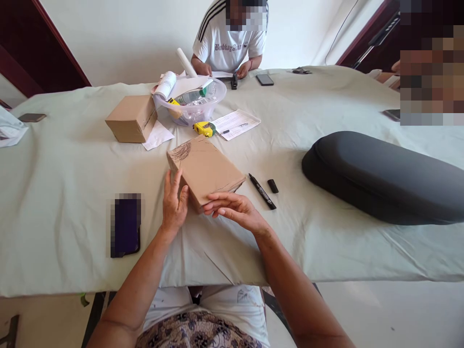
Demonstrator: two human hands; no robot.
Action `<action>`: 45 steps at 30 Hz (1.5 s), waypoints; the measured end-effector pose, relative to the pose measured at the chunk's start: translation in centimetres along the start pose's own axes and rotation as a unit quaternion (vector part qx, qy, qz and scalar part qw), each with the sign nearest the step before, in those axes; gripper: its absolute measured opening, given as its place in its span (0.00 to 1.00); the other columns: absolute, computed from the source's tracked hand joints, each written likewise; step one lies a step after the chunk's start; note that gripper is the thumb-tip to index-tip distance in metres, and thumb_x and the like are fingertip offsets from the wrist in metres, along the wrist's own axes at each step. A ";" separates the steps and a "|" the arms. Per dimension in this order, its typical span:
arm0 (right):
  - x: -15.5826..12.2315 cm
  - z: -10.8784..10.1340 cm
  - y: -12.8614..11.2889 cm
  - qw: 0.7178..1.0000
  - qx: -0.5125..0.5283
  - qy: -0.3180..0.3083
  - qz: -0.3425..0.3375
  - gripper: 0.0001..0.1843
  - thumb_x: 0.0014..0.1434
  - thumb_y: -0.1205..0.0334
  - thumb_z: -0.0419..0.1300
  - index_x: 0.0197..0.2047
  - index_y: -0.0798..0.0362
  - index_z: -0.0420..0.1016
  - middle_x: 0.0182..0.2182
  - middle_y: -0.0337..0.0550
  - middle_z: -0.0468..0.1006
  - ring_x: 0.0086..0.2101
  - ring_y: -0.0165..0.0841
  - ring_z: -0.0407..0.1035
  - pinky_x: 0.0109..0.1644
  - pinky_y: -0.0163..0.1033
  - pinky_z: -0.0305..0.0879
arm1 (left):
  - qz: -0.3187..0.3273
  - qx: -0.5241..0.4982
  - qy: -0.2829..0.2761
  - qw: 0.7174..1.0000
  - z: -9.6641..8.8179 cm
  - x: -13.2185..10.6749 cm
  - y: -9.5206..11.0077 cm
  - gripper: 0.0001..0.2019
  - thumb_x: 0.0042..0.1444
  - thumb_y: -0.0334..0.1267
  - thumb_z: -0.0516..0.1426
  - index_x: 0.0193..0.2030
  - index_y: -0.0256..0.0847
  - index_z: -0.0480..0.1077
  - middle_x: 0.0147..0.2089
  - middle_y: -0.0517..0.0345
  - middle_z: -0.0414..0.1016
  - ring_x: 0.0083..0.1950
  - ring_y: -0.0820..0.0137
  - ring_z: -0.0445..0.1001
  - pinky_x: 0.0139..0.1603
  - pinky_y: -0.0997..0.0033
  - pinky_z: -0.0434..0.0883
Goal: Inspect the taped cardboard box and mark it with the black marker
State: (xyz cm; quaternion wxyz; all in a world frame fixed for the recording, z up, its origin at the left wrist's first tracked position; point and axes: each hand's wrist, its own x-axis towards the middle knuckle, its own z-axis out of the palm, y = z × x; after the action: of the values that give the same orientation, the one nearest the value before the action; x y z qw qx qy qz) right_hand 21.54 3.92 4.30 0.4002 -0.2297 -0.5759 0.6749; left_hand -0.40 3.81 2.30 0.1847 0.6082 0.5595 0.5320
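A brown cardboard box [210,166] lies turned at an angle on the cloth in front of me, with dark scribbled lines at its far left corner. My left hand [174,203] rests along its left side, fingers stretched out. Across the near right edge lies my right hand [234,208], its fingers extended and touching the box, not wrapped round it. Just right of the box is an uncapped black marker [262,191], and its cap [273,186] sits apart beside it.
A purple-screened phone [125,226] lies at left. Beyond are a second box [131,118], a clear plastic basin [192,113] of items, a yellow tape measure [204,128] and a printed sheet [241,124]. A long dark case [384,179] fills the right. A person [232,48] sits opposite.
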 end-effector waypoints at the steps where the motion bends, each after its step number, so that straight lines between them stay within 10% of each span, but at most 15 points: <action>1: 0.0 0.1 0.1 1.000 0.005 -0.021 0.000 0.25 0.60 0.53 0.69 0.58 0.49 0.76 0.48 0.50 0.85 0.46 0.38 0.81 0.47 0.42 0.78 | 0.007 -0.003 -0.016 1.000 0.2 -0.3 0.0 0.29 0.67 0.58 0.50 0.71 0.49 0.61 0.78 0.47 0.52 0.79 0.56 0.49 0.76 0.49 0.52; 14: 0.0 0.0 0.6 0.999 -0.045 -0.009 -0.029 0.27 0.65 0.53 0.64 0.65 0.44 0.71 0.48 0.46 0.85 0.46 0.35 0.80 0.54 0.46 0.77 | 0.159 0.060 -0.055 0.984 0.3 -0.5 1.1 0.29 0.64 0.56 0.56 0.66 0.41 0.64 0.74 0.35 0.53 0.75 0.49 0.57 0.71 0.45 0.61; 26: 0.4 -4.1 0.5 0.916 -0.202 0.345 -0.032 0.24 0.55 0.42 0.67 0.47 0.50 0.81 0.25 0.35 0.76 0.27 0.29 0.69 0.34 0.37 0.69 | 0.112 0.049 -0.047 0.991 -0.6 0.3 0.4 0.29 0.64 0.56 0.56 0.66 0.42 0.65 0.72 0.38 0.58 0.74 0.52 0.60 0.69 0.51 0.65; 31: 0.9 -3.8 1.8 0.913 -0.234 0.332 -0.033 0.21 0.57 0.42 0.63 0.43 0.50 0.81 0.39 0.43 0.82 0.38 0.34 0.73 0.44 0.41 0.70 | 0.088 0.027 -0.045 0.995 -0.6 0.3 0.2 0.30 0.60 0.58 0.60 0.64 0.44 0.66 0.72 0.40 0.59 0.72 0.52 0.63 0.64 0.55 0.70; 45: 1.2 -3.1 1.9 0.929 -0.178 0.314 -0.081 0.25 0.57 0.39 0.64 0.49 0.48 0.79 0.29 0.37 0.78 0.30 0.31 0.71 0.36 0.39 0.71 | 0.026 -0.148 0.053 0.987 -0.6 0.5 0.4 0.32 0.60 0.63 0.56 0.63 0.44 0.68 0.64 0.45 0.70 0.67 0.56 0.69 0.68 0.60 0.65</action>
State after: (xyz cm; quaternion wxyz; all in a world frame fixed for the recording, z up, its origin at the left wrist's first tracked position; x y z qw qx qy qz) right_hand 22.73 6.69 1.89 0.5663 -0.4502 -0.5482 0.4196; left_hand -0.79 3.93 3.08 0.2292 0.5597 0.4673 0.6448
